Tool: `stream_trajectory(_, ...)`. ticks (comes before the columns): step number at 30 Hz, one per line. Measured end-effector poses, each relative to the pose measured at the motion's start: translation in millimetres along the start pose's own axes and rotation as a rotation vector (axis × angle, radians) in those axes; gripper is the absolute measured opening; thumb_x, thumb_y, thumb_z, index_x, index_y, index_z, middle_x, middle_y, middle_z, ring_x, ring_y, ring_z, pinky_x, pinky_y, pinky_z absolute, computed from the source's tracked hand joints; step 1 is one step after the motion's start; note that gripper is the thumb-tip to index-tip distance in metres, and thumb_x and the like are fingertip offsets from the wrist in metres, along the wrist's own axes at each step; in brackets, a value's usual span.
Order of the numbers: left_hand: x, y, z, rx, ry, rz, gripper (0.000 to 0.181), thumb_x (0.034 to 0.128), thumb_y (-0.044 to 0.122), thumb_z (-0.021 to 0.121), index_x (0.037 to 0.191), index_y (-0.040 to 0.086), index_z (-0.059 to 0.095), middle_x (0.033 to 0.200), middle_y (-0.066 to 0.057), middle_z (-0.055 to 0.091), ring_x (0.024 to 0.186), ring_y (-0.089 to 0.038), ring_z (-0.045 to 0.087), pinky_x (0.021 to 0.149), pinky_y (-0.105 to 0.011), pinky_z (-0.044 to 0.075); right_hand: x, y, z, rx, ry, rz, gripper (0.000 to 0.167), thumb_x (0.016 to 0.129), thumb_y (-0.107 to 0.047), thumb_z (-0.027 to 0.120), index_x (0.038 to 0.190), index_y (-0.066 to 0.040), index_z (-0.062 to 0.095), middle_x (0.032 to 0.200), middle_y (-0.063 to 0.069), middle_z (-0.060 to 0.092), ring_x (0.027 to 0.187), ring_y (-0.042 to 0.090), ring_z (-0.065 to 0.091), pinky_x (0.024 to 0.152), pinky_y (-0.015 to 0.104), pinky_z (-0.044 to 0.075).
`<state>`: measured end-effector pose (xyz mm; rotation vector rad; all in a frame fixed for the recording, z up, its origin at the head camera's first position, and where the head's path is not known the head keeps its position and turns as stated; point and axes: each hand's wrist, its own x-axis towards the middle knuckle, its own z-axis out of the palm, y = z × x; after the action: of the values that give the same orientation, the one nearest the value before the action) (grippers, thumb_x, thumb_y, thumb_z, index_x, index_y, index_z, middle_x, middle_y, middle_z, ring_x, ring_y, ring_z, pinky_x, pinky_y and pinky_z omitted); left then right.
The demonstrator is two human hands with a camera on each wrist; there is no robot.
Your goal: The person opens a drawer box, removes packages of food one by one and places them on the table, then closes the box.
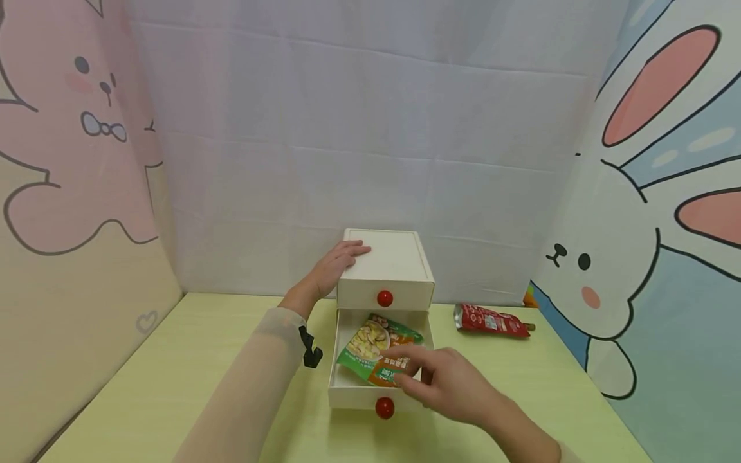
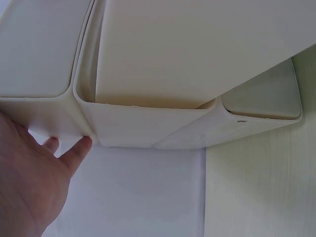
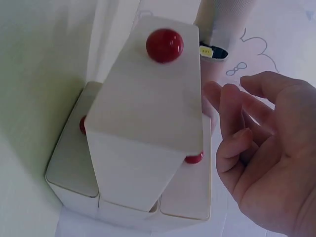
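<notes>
A small white drawer cabinet stands against the back curtain. Its middle drawer is pulled out, and a green and orange food packet lies inside, partly covered from sight by my right hand. My left hand rests on the left edge of the cabinet top, fingers extended; the left wrist view shows this hand against the cabinet's side. Above the drawer's right front part is my right hand, fingers loosely bent and holding nothing. A red knob sits on the drawer's front.
A red pouch with a cap lies on the yellow-green table, right of the cabinet. The top drawer's red knob sticks out above the pulled-out drawer. Printed curtains enclose the back and both sides.
</notes>
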<state>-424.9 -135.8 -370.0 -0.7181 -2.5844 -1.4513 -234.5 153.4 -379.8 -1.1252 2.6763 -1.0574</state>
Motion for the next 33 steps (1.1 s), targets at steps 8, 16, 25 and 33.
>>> stream_trajectory(8,-1.4,0.9,0.2,-0.004,0.0,0.002,0.056,0.1124,0.025,0.034,0.162,0.012,0.055,0.181,-0.009,0.032,0.17,-0.039,0.02,0.135,-0.068,0.018,25.6,16,-16,-0.298,0.031,0.032,0.04,0.104,-0.024,0.073,0.143,-0.023,0.07,0.096,-0.004,0.082,0.057,0.0,0.045,0.053,0.022,0.042)
stream_trajectory(16,-0.2,-0.1,0.8,-0.011,-0.001,0.004,0.055,0.1126,0.023,0.034,0.162,0.012,0.055,0.181,-0.009,0.032,0.17,-0.038,0.02,0.135,-0.067,0.018,42.5,15,-6,-0.535,-0.044,0.154,0.043,0.095,-0.018,0.083,0.138,-0.021,0.074,0.083,-0.002,0.076,0.066,0.011,0.058,0.053,0.029,0.045)
stream_trajectory(25,0.9,-1.1,1.1,-0.016,0.002,0.003,0.056,0.1115,0.023,0.034,0.162,0.011,0.055,0.181,-0.01,0.032,0.171,-0.039,0.02,0.136,-0.066,0.018,57.6,15,10,-0.718,-0.143,0.284,0.049,0.094,-0.007,0.077,0.135,-0.034,0.079,0.105,0.004,0.082,0.074,0.018,0.06,0.058,0.039,0.051)
stream_trajectory(33,-0.2,-0.7,0.1,-0.018,-0.005,-0.001,0.056,0.1123,0.024,0.034,0.163,0.012,0.055,0.181,-0.009,0.031,0.17,-0.038,0.02,0.135,-0.067,0.019,56.1,23,14,-0.788,-0.072,0.194,0.026,0.102,-0.023,0.078,0.123,-0.035,0.085,0.101,0.0,0.083,0.08,0.019,0.073,0.059,0.042,0.057)
